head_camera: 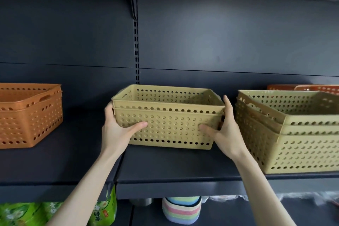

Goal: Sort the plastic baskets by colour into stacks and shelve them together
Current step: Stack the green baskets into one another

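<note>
Two nested tan perforated baskets (167,117) sit at the middle of the dark shelf (165,169). My left hand (117,128) grips their left end and my right hand (222,130) grips their right end, thumbs on the front wall. A taller stack of tan baskets (293,134) stands just to the right, a small gap apart. An orange stack of two baskets (29,115) stands at the far left. Behind the tan stack, reddish-orange baskets (311,88) peek out at the back right.
A slotted upright (136,49) runs down the back panel behind the held baskets. Below the shelf are green tea packages (27,214) on the left and a pastel striped item (180,211) in the middle. Bare shelf lies between the orange stack and the held baskets.
</note>
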Demonstrator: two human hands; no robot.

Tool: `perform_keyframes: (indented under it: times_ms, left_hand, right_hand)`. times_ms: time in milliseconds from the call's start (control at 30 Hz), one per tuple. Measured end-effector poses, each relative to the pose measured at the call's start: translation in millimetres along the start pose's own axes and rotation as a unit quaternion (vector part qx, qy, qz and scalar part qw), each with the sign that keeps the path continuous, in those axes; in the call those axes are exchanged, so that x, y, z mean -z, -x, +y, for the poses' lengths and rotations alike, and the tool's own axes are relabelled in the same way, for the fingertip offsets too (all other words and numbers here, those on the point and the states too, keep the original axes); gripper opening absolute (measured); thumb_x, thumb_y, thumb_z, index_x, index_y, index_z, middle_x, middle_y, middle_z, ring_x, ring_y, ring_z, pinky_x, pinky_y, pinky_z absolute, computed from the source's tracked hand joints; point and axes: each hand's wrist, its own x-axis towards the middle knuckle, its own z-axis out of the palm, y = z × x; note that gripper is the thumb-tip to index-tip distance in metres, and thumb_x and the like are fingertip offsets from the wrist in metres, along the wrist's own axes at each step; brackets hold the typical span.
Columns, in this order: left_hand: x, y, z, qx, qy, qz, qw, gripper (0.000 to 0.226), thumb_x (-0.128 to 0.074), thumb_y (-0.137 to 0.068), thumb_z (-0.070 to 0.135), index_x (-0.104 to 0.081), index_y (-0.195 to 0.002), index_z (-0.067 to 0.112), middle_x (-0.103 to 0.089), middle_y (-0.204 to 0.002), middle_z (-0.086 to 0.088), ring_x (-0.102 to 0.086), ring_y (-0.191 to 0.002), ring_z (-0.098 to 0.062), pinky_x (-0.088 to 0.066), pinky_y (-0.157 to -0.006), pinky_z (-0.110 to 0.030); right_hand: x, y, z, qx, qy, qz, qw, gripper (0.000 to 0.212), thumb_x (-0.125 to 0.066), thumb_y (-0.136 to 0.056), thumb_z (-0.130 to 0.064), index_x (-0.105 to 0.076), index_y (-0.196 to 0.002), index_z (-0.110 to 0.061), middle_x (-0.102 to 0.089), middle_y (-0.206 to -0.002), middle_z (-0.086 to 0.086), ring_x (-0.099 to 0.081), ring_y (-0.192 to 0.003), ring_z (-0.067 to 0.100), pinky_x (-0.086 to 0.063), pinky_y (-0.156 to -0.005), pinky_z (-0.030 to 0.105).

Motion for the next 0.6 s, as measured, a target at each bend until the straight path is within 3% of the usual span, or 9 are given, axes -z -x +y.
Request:
perform_keyframes:
  times_ms: [100,200,300,433,600]
  left_hand:
    - [6.3,-1.1,14.1,-0.03,0.039,0.052,0.997,0.103,-0.088,-0.058,0.021,-0.026,-0.14,0.034,-0.06,-0.113,0.01,-0.057,-0.104,-0.001,-0.041,-0.083,-0.016]
    - [10.8,-2.9,35.1,-0.082,0.061,0.091,0.991,0.102,-0.088,-0.057,0.022,-0.027,-0.138,0.034,-0.061,-0.119,0.007,-0.057,-0.11,-0.003,-0.044,-0.095,-0.028]
    - [4.2,1.5,62.8,-0.124,0.071,0.129,0.981,0.094,-0.087,-0.058,0.025,-0.034,-0.136,0.021,-0.06,-0.121,0.006,-0.058,-0.111,-0.005,-0.046,-0.095,-0.03]
    - [-17.6,18.3,99.9,-0.17,0.087,0.165,0.968,0.077,-0.082,-0.067,0.026,-0.039,-0.13,0.014,-0.056,-0.122,0.005,-0.056,-0.109,-0.004,-0.045,-0.089,-0.018]
    - [-67.9,52.4,142.6,-0.203,0.115,0.166,0.958,0.08,-0.074,-0.076,0.023,-0.026,-0.138,0.01,-0.046,-0.13,0.007,-0.048,-0.116,0.002,-0.04,-0.095,-0.014]
  right_hand:
    - [-1.1,-4.6,-9.3,0.05,-0.034,0.038,0.997,0.094,-0.072,-0.079,-0.004,-0.014,-0.145,-0.039,-0.043,-0.125,-0.032,-0.05,-0.123,0.012,-0.046,-0.102,0.042]
    - [6.5,-9.9,-28.2,0.101,-0.068,0.071,0.99,0.096,-0.072,-0.079,-0.005,-0.015,-0.135,-0.057,-0.044,-0.136,-0.015,-0.053,-0.121,0.013,-0.051,-0.095,0.04]
    - [28.1,-14.6,-47.3,0.13,-0.109,0.093,0.981,0.101,-0.071,-0.078,0.001,-0.009,-0.144,-0.044,-0.052,-0.13,-0.015,-0.059,-0.111,0.005,-0.053,-0.087,0.026]
    - [67.7,-13.6,-66.7,0.172,-0.122,0.103,0.972,0.103,-0.07,-0.078,0.003,-0.004,-0.148,-0.035,-0.055,-0.133,-0.004,-0.06,-0.113,0.009,-0.052,-0.094,0.036]
    - [142.2,-6.6,-70.9,0.22,-0.097,0.104,0.965,0.102,-0.072,-0.077,0.001,-0.008,-0.148,-0.034,-0.057,-0.109,-0.042,-0.058,-0.113,0.001,-0.052,-0.094,0.033]
